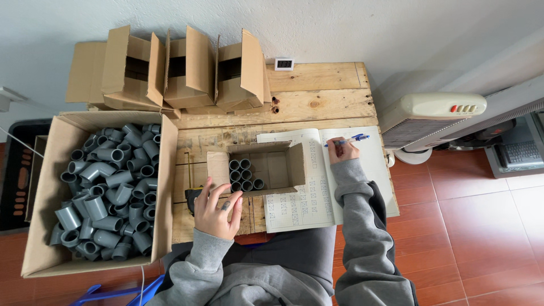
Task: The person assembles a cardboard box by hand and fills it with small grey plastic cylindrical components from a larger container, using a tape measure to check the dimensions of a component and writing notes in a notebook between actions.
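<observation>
My right hand (342, 151) grips a blue pen (347, 139) over the right page of an open notebook (309, 198) with filled-in tables. My left hand (217, 211) rests with fingers spread on the wooden table, partly over a black and yellow tape measure (192, 196), just in front of a small open cardboard box (272, 167). That box holds several grey pipe fittings (243, 175) standing on end at its left side; the rest of it is bare. Grey sleeves cover both arms.
A large cardboard box (42, 192) full of grey pipe elbows and tees (110, 190) stands at the left. Three small open boxes (184, 71) lie at the table's back, beside a small digital display (284, 63). A white heater (430, 116) stands right of the table (323, 90).
</observation>
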